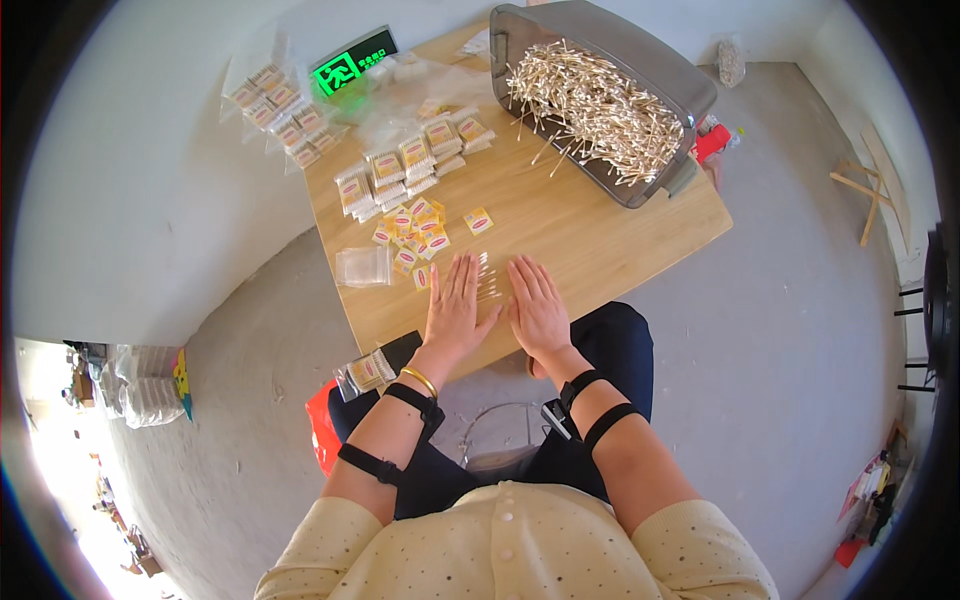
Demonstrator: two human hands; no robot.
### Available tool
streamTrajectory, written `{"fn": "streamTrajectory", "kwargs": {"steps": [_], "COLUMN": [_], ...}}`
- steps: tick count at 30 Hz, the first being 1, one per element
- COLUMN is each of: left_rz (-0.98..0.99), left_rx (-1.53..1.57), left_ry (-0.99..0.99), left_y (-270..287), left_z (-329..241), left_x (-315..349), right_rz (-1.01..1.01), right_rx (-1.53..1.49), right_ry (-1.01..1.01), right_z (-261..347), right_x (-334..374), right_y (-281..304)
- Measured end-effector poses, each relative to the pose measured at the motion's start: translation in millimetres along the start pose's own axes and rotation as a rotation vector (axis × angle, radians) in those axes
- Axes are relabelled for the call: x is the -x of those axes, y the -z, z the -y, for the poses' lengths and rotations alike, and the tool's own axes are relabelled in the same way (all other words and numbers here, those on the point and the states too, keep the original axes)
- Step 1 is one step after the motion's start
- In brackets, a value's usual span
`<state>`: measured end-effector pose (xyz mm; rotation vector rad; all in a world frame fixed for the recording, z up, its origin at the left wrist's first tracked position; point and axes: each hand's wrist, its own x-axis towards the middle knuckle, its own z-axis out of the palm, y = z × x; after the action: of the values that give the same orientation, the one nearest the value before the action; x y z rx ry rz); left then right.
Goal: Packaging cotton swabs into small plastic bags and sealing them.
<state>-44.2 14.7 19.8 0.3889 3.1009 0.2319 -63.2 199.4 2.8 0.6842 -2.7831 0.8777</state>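
My left hand (455,308) lies flat on the wooden table, fingers stretched out, with its inner edge against a small group of cotton swabs (487,277). On the other side of these swabs my right hand (537,305) rests with its fingers extended too. Beyond my left hand is a loose heap of small yellow-and-white cards (415,232), and one single card (479,221) lies apart from it. An empty-looking clear plastic bag (363,267) sits left of the heap. What lies under my palms is hidden.
Packed swab bags (402,165) stand in rows at the back left. A grey bin (660,195), tipped toward me, holds a mass of cotton swabs (600,110). More packs hang by a green lit sign (345,70). A filled pack (370,371) sits at the table's near left corner.
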Motion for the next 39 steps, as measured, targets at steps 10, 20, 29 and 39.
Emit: {"fn": "streamTrajectory", "kwargs": {"steps": [10, 20, 29, 39], "left_rz": [0.0, -0.032, -0.015, 0.0], "left_rx": [0.182, 0.067, 0.066, 0.051], "left_ry": [0.036, 0.217, 0.273, 0.219], "left_y": [12.1, -16.6, -18.8, -17.4], "left_z": [4.7, 20.3, 5.6, 6.4], "left_x": [14.9, 58.1, 43.2, 49.1], "right_rz": [-0.003, 0.16, 0.144, 0.085], "right_rx": [0.006, 0.056, 0.084, -0.013], "right_ry": [0.035, 0.153, 0.163, 0.257], "right_z": [-3.4, 6.1, 23.5, 18.3], "right_x": [-0.7, -18.1, -16.9, -22.2], "right_y": [-2.9, -3.4, -26.9, -20.5]}}
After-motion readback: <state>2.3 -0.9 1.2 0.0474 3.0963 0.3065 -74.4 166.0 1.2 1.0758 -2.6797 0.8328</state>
